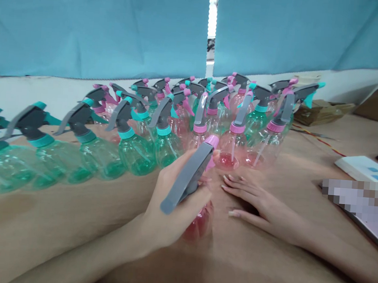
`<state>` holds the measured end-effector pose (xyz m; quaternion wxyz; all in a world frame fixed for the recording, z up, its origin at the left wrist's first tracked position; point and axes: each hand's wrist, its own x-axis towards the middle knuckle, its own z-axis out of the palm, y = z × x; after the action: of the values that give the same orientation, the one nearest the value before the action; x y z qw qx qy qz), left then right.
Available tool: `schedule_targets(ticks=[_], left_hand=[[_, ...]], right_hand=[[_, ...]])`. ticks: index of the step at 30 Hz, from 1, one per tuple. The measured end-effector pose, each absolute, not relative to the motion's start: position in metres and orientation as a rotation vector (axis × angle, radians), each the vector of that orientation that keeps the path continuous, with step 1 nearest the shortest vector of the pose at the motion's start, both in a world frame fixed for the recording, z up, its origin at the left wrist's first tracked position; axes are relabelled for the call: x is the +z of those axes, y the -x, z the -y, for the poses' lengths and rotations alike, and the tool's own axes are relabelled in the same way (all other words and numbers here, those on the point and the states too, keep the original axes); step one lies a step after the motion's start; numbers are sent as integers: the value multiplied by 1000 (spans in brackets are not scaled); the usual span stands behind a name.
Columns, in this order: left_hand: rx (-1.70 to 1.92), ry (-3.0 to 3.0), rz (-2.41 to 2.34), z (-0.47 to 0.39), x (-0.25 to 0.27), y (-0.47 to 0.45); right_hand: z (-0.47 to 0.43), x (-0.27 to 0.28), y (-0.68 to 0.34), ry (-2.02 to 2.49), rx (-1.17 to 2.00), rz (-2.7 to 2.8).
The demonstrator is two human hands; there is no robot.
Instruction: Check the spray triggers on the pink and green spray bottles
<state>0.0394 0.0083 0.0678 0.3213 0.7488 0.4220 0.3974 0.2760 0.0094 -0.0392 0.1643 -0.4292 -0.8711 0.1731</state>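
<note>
My left hand (174,205) is wrapped round the neck of a pink spray bottle (199,226), whose grey and pink trigger head tilts up between thumb and fingers. The clear reddish body shows below the hand; its collar is hidden. My right hand (262,205) lies on the wooden table (105,222) with its fingers stretched out, just right of that bottle and apart from it. In front of the fingertips stands another pink-collared spray bottle (232,149). A green spray bottle (138,155) with a turquoise collar is among several to the left of my left hand.
Rows of several green and pink spray bottles fill the back of the table, running far left. At right are a white power strip (362,168), a phone-like flat object with a blurred surface (359,205), thin wires (321,142) and cardboard (317,114). Blue curtains (103,27) hang behind.
</note>
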Motion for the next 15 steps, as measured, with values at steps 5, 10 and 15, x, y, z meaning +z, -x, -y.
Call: schedule_targets(ticks=[5,10,15], left_hand=[[1038,-1944,-1070,-10,71,-41],[931,-2024,-1066,-14,75,-38],[887,-2223,-963,-22,67,-31]], right_hand=[[-9,-41,-277,1235,502,2482],[-9,-43,-278,1220,512,2453],[-10,-43,-278,1208,497,2468]])
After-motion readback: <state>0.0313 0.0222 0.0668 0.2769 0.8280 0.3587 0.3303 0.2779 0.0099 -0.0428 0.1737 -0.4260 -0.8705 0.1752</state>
